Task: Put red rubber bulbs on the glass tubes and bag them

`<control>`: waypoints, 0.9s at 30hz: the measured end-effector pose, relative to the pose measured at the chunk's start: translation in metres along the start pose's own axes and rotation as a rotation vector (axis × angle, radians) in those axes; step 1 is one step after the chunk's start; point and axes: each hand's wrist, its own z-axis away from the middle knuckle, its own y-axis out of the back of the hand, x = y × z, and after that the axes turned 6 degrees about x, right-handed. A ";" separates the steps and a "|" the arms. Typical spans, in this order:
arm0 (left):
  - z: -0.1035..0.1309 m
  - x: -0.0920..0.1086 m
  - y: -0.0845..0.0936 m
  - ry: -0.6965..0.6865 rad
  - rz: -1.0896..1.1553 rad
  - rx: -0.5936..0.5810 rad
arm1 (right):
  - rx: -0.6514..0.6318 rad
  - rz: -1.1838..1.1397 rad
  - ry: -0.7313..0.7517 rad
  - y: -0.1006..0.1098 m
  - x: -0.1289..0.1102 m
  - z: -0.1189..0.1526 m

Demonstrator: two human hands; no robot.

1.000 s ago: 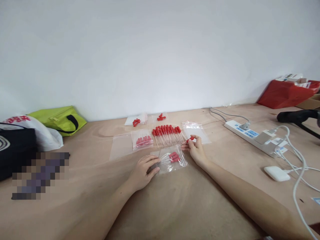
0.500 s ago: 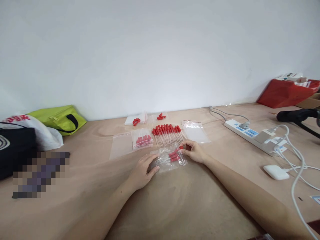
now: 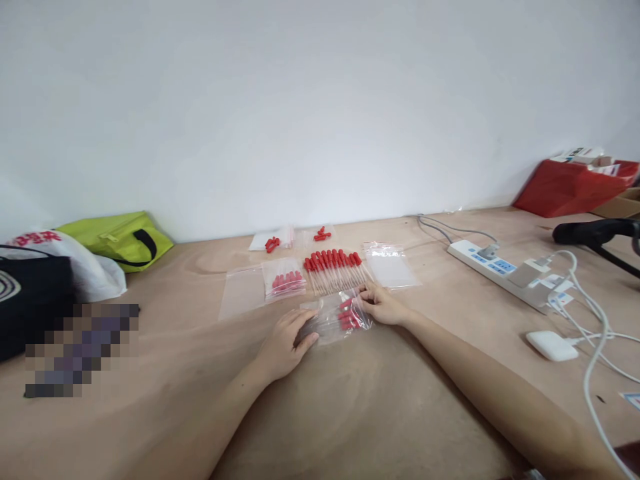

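Note:
A clear zip bag with several red-tipped sticks inside lies flat between my hands. My left hand pinches its left end between thumb and fingers. At the bag's right end, the bent fingers of my right hand grip the plastic beside the red tips. Just behind is a row of red-tipped sticks, laid side by side with the tips away from me. To their left sits a filled bag of red tips, partly over a flat clear bag. Another flat bag lies on the right.
Small red pieces and more red pieces rest on bags near the wall. A power strip, cables and a white charger occupy the right. Bags, including a green one, stand left; a red bag is back right.
The red-tipped stick near my right fingers now lies further inside the bag. My right hand has shifted slightly left, and my left hand has hardly moved.

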 end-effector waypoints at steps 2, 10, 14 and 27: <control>0.000 0.000 0.001 0.003 0.001 -0.007 | -0.003 0.097 0.054 0.000 0.000 0.000; 0.002 -0.001 -0.001 -0.027 -0.008 0.031 | 0.305 0.348 0.008 0.012 0.004 -0.010; 0.003 -0.001 -0.003 -0.090 -0.019 0.033 | 0.334 0.490 -0.079 0.019 0.009 -0.030; 0.002 0.000 0.000 -0.053 0.019 -0.019 | 0.244 0.303 -0.159 0.025 0.004 -0.054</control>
